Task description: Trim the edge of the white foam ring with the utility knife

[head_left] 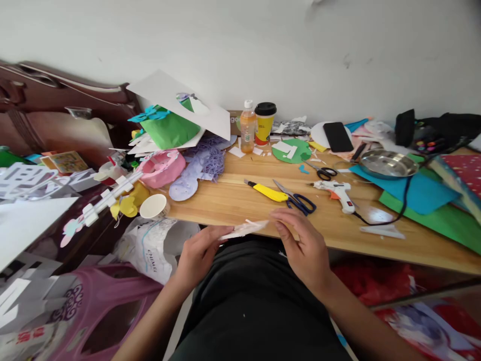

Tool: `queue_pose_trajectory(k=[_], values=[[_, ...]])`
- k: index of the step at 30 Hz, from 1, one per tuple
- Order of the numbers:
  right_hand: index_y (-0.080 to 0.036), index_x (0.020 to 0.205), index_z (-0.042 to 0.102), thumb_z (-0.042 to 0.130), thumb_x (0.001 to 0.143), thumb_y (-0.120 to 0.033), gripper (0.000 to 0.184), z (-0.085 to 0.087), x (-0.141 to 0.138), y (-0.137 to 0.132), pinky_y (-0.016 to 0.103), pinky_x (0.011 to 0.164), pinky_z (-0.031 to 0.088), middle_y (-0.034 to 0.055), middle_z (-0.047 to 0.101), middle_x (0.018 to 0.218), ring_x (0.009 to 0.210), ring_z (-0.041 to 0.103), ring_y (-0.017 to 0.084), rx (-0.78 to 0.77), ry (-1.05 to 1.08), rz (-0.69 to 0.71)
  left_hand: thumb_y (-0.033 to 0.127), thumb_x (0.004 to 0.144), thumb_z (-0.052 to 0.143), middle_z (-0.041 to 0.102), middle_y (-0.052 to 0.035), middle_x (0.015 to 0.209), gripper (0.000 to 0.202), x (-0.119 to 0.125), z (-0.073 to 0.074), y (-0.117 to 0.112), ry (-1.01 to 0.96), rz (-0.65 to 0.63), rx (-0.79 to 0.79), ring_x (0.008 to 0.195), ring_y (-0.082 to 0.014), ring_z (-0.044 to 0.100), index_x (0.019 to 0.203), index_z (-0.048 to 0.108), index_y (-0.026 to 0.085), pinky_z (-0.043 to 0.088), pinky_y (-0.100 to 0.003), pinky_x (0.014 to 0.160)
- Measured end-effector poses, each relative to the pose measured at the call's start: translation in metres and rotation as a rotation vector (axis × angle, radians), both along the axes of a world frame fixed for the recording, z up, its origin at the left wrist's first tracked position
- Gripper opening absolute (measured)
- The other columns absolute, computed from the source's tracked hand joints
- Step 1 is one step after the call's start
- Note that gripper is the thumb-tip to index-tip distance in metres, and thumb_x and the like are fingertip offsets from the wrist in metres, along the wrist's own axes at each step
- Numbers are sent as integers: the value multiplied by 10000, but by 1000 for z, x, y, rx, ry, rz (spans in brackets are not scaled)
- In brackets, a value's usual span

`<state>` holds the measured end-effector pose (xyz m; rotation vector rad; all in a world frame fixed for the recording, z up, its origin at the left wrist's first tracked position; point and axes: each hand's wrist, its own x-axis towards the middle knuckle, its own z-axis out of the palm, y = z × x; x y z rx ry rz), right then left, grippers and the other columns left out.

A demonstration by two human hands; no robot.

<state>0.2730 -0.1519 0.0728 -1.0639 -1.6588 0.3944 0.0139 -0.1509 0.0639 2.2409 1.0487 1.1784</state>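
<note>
My left hand (pixel 198 253) and my right hand (pixel 300 245) hold a small flat white paper piece (pixel 245 228) between them, just above my lap at the front edge of the wooden table (pixel 233 200). Fingers of both hands pinch its ends. Just beyond my right hand lie blue-handled scissors (pixel 296 199) and a yellow utility knife (pixel 267 191). A white glue gun (pixel 338 193) with a black cord rests further right.
A paper cup (pixel 153 206), pink and purple paper crafts (pixel 180 170), a drink bottle (pixel 247 126), a yellow cup (pixel 264 123), black scissors (pixel 323 172), a phone (pixel 337 136), a metal dish (pixel 387 163) and blue and green sheets (pixel 424 195) crowd the table. A pink stool (pixel 101 311) stands at left.
</note>
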Motion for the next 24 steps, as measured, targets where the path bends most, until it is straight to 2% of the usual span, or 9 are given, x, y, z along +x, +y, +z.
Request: queue_pose_trajectory(k=[2,4,7,10,12,14,16,21,24], values=[[-257,1261,653,640,968,-250,293,7,5,2,368,1052,471,74,689,1244,1201,617,215,-130,-27,128,23,974,526,750,-79,1182,406,3,-1,3,2,-67,60,1088,-157,713,1297,658,230,566,-268,945],[-265,1261,673,671,953,-340,317,11,8,6,344,1020,493,65,693,1266,1193,632,213,-320,-23,306,14,978,509,734,-97,1211,409,5,-3,6,-5,-118,114,1131,-179,696,1296,654,227,575,-318,957],[-255,1043,758,675,946,-392,188,14,11,10,315,949,519,47,738,1104,1053,680,191,-495,34,447,49,983,537,729,-100,1228,388,4,-4,9,43,-149,233,1199,-221,662,1306,650,234,565,-411,999],[-241,906,766,683,940,-383,168,17,14,7,328,935,516,43,734,975,980,674,189,-499,24,427,112,996,561,724,-91,1267,374,0,0,8,190,-162,347,1269,-246,623,1343,632,233,520,-470,1065],[-260,1039,760,689,937,-368,165,19,14,2,357,973,507,47,730,1024,1027,658,201,-482,-39,403,144,998,575,708,-83,1311,377,-2,4,6,285,-177,393,1313,-254,596,1360,622,238,480,-487,1109],[-303,1261,694,710,921,-365,346,20,14,-3,397,1043,484,56,706,1161,1137,625,220,-448,-114,418,162,996,583,691,-65,1347,388,-2,6,4,338,-180,393,1339,-254,578,1367,620,266,446,-493,1144],[-343,1365,632,708,923,-354,449,19,13,-6,414,1079,472,59,667,1258,1212,593,231,-414,-188,469,174,995,581,688,-44,1354,387,-1,7,3,351,-177,337,1340,-250,580,1356,631,304,425,-496,1164],[-325,1215,731,609,979,-246,277,9,15,-7,334,979,543,42,680,1173,1104,652,197,-392,-315,548,189,994,572,721,-44,1297,340,0,9,7,370,-273,97,1292,-250,620,1296,676,306,405,-522,1175],[-278,1141,746,563,994,-195,249,-1,21,-13,309,918,561,49,695,1127,1027,675,182,-344,-386,527,166,994,563,722,-58,1290,355,-1,10,7,337,-277,78,1238,-233,653,1307,666,297,429,-494,1163]])
